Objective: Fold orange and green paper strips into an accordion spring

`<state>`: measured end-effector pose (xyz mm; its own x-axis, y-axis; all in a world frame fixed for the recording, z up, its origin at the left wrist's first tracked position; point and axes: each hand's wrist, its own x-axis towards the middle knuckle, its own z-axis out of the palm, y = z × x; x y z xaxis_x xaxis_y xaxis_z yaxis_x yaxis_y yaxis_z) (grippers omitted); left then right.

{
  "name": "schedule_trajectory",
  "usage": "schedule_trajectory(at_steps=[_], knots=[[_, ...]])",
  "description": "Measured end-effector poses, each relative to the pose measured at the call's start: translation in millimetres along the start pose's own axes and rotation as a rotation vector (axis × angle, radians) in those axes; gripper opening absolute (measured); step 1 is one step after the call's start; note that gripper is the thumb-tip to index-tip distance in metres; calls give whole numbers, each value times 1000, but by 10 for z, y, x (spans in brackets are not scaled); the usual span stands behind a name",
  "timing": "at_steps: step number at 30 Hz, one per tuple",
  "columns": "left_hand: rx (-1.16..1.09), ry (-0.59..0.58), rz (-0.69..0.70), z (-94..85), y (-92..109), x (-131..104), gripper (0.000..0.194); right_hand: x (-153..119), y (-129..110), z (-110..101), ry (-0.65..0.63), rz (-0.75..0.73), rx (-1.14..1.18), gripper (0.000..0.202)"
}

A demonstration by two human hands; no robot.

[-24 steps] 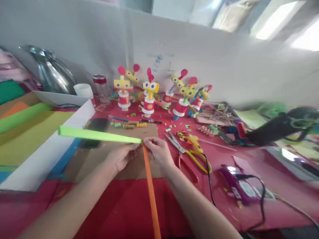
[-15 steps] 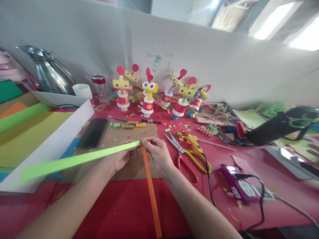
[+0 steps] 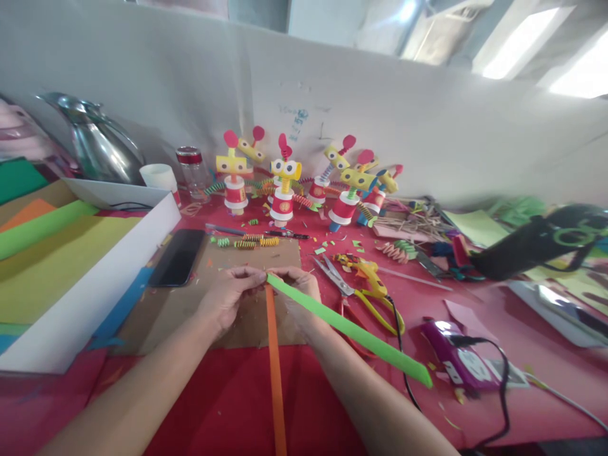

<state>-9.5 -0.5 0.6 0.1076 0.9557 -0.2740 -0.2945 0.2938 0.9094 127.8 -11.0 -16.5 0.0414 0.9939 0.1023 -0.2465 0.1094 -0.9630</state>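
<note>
Over the brown cardboard, my left hand [image 3: 235, 292] pinches the joined ends of two paper strips between thumb and finger. My right hand [image 3: 297, 288] is closed at the same joint from the other side, its fingertips partly hidden. A bright green paper strip [image 3: 349, 322] runs from the joint across my right hand and forearm. An orange paper strip [image 3: 274, 373] hangs straight down toward me. Beyond my hands, several small folded paper springs [image 3: 244, 243] lie on the cardboard [image 3: 164, 323].
Scissors [image 3: 368, 304], a yellow glue gun [image 3: 373, 278] and a purple device [image 3: 458, 358] with cords lie to the right. Paper-cup figures [image 3: 284, 206] stand along the wall. A phone [image 3: 178, 258] and a white box [image 3: 109, 272] of coloured paper are at left.
The green strip has swung from the left side over to the right. My left thumb and finger now pinch the joint, and the orange strip hangs straighter.
</note>
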Motion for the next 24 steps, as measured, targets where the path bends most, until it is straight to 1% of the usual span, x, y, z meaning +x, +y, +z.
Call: schedule_trajectory(at_steps=[3,7,12,16,18,19,22,24], knots=[[60,12,61,-5,-5,12,29,-9,-6,-14,-25,-34,-87,15],[101,38,96,-3,-19,23,28,-22,-74,-38,-68,-63,-212,16],[74,31,139,10,-18,2,25,-7,-184,-85,-130,-121,-324,14],[49,41,144,18,-37,3,27,-3,-226,-95,-176,-174,-429,14],[36,59,150,23,-58,12,27,-5,-212,-78,-208,-161,-392,13],[32,68,156,27,-69,16,27,-5,-197,-65,-202,-141,-337,13],[27,62,166,42,-92,20,23,1,-147,-24,-116,-61,-172,13],[7,30,149,51,-93,15,21,11,-124,-8,-67,-19,-114,13]])
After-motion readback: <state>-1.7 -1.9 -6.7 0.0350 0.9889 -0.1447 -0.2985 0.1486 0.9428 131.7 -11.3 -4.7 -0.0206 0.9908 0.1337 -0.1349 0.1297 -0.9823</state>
